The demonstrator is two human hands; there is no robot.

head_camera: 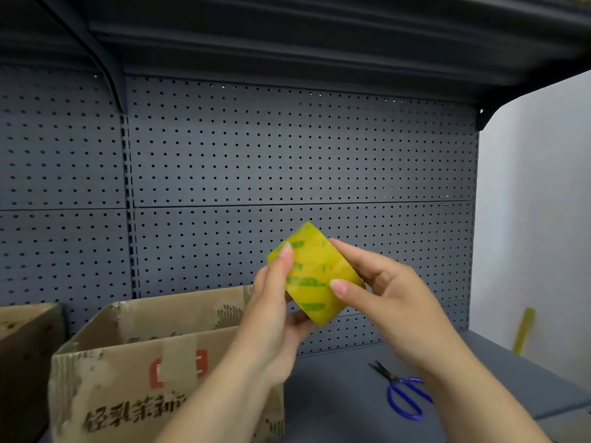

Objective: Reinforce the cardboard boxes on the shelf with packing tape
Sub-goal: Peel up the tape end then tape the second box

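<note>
A yellow roll of packing tape [315, 273] with green print is held up in front of the pegboard, above the shelf. My left hand [275, 308] grips its left side, fingers behind and thumb on the front. My right hand [380, 289] pinches its right side, with one fingertip on the roll's face. Below my left arm stands an open, worn cardboard box [134, 372] with a red logo and dark printed characters. A strip of old tape runs down its front.
Blue-handled scissors [399, 391] lie on the grey shelf [335, 394] to the right of the box. A second cardboard box [25, 334] stands at the far left. A grey pegboard [287, 161] backs the shelf, and an upper shelf overhangs. A white wall is at right.
</note>
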